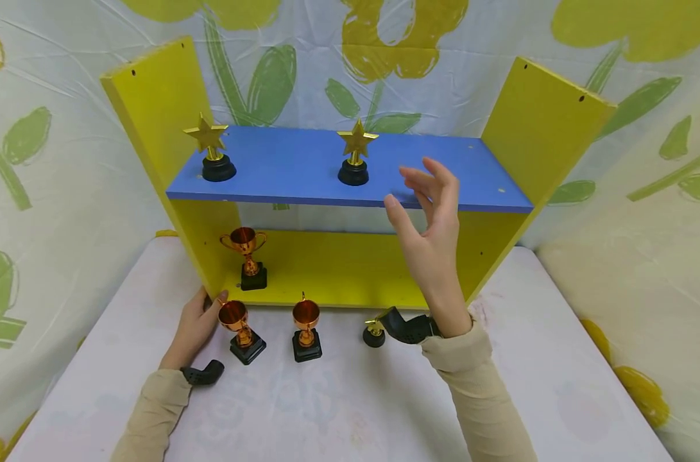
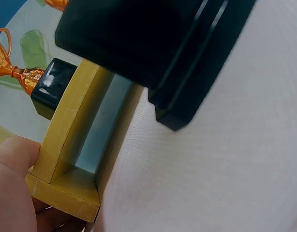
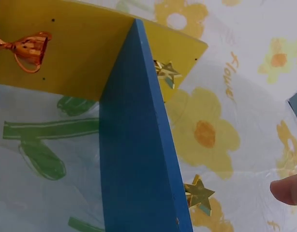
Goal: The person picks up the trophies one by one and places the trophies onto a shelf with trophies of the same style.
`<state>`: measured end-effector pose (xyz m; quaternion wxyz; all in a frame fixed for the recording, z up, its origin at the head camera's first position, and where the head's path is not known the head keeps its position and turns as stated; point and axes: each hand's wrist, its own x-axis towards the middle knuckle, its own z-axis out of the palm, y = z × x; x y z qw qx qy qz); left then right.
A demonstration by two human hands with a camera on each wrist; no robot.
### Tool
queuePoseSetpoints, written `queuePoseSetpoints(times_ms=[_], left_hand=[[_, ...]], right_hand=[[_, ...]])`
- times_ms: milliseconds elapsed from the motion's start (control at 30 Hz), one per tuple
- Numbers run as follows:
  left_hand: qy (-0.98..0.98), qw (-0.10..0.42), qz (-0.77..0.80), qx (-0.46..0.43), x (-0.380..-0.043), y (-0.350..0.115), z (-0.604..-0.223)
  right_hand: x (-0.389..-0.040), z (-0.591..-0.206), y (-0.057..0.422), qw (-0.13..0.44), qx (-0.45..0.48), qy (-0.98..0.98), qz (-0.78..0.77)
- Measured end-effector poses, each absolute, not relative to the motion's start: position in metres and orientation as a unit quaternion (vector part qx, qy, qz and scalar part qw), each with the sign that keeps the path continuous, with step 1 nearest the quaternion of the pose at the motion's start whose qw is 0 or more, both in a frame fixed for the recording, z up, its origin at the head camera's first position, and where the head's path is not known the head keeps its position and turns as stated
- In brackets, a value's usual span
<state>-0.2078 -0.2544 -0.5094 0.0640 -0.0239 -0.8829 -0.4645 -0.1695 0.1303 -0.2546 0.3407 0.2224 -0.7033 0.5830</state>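
Note:
My left hand grips the lower left corner of a yellow shelf unit; in the left wrist view the thumb lies on the yellow board with fingers curled beneath it. Raised in front of the blue shelf board, my right hand holds nothing, thumb and fingers apart. To its left on that board stands a gold star trophy. Another star trophy is at the board's left end. A bronze cup trophy stands on the lower yellow board, near the left side.
Two more bronze cups stand on the white tabletop before the unit. A small gold trophy with a round black base is by my right wrist, partly covered by the wrist camera. Flower-patterned cloth hangs behind.

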Motion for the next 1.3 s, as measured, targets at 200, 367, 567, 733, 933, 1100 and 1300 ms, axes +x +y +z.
queuePoseSetpoints(times_ms=[200, 367, 567, 733, 933, 1100, 1300], left_hand=[[-0.882, 0.06, -0.467, -0.023, -0.209, -0.255, -0.51], [-0.884, 0.056, -0.464, -0.022, -0.209, -0.255, -0.509], [-0.883, 0.067, -0.464, -0.029, -0.209, -0.255, -0.51], [-0.881, 0.068, -0.466, -0.029, -0.21, -0.255, -0.512], [-0.884, 0.066, -0.463, -0.025, -0.21, -0.256, -0.514], [-0.883, 0.066, -0.464, -0.023, -0.21, -0.256, -0.514], [-0.886, 0.053, -0.461, -0.013, -0.21, -0.257, -0.512]], right_hand=[[-0.161, -0.264, 0.134, 0.351, 0.235, -0.693, 0.584], [-0.155, -0.27, 0.138, 0.361, 0.24, -0.691, 0.578], [-0.145, -0.28, 0.145, 0.351, 0.236, -0.704, 0.571], [-0.14, -0.293, 0.152, 0.33, 0.229, -0.721, 0.564], [-0.139, -0.309, 0.16, 0.31, 0.215, -0.724, 0.578], [-0.139, -0.321, 0.166, 0.301, 0.22, -0.724, 0.581], [-0.143, -0.341, 0.172, 0.261, 0.229, -0.702, 0.622]])
